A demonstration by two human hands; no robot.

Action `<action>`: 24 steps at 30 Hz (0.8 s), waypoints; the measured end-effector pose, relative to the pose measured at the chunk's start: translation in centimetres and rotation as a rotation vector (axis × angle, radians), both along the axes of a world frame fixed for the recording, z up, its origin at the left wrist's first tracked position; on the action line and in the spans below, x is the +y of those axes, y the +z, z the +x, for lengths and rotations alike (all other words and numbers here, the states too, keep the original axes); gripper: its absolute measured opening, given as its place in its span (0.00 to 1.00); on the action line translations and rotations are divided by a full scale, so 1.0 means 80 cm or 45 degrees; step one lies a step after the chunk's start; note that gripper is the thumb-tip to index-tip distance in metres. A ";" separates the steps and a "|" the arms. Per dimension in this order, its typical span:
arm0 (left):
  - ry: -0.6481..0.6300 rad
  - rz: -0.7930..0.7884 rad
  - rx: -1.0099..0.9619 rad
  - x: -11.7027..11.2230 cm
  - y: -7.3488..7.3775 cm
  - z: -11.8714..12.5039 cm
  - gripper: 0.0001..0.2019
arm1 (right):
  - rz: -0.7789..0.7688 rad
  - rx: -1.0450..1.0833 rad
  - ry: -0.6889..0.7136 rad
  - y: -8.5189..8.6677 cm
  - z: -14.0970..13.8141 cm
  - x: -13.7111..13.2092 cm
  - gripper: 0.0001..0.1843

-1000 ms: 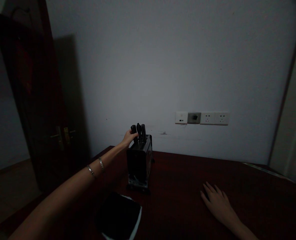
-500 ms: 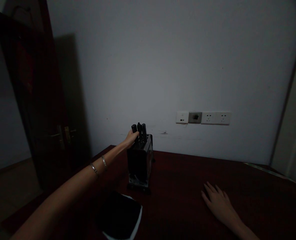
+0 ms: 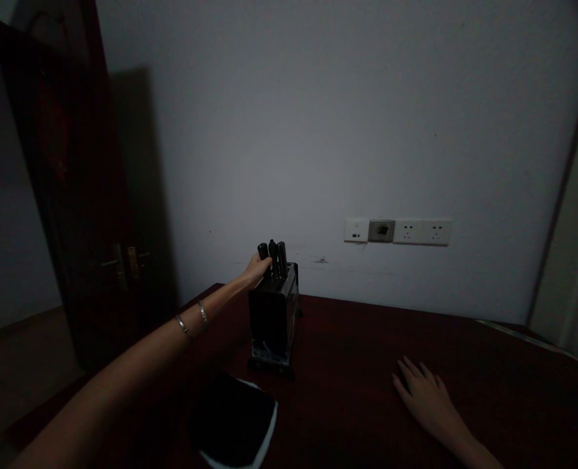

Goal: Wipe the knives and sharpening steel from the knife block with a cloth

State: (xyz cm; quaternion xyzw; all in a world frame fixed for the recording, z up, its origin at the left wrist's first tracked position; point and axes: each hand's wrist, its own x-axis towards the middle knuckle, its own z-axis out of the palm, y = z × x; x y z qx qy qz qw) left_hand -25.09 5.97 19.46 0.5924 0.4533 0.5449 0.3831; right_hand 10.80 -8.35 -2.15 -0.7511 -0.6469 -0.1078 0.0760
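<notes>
A black knife block (image 3: 272, 326) stands upright on the dark red table (image 3: 347, 365), with several black handles rising from its top. My left hand (image 3: 257, 268) is closed around the leftmost knife handle (image 3: 262, 250), whose blade is hidden inside the block. Two silver bangles circle my left wrist. Farther right, my right hand (image 3: 424, 392) lies flat on the tabletop with its fingers spread, holding nothing. In front of the block lies a black, flat, squarish thing (image 3: 237, 420) with a pale edge; its kind is unclear in the dim light.
Behind the table rises a pale wall (image 3: 289, 143) with a row of sockets (image 3: 397, 231). An open dark door (image 3: 107, 195) with a metal handle stands on the left. A thin strip (image 3: 526, 337) runs along the table's far right edge.
</notes>
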 end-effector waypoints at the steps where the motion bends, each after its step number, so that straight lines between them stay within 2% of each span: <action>1: 0.001 0.000 0.004 0.000 0.000 0.000 0.16 | -0.006 0.002 -0.002 0.001 0.000 0.000 0.31; 16: -0.001 0.023 -0.025 0.000 0.001 -0.003 0.16 | 0.011 0.010 0.007 -0.002 0.002 0.000 0.31; 24: 0.008 0.012 0.012 0.002 0.012 -0.005 0.15 | 0.044 0.014 0.024 -0.005 0.004 0.002 0.31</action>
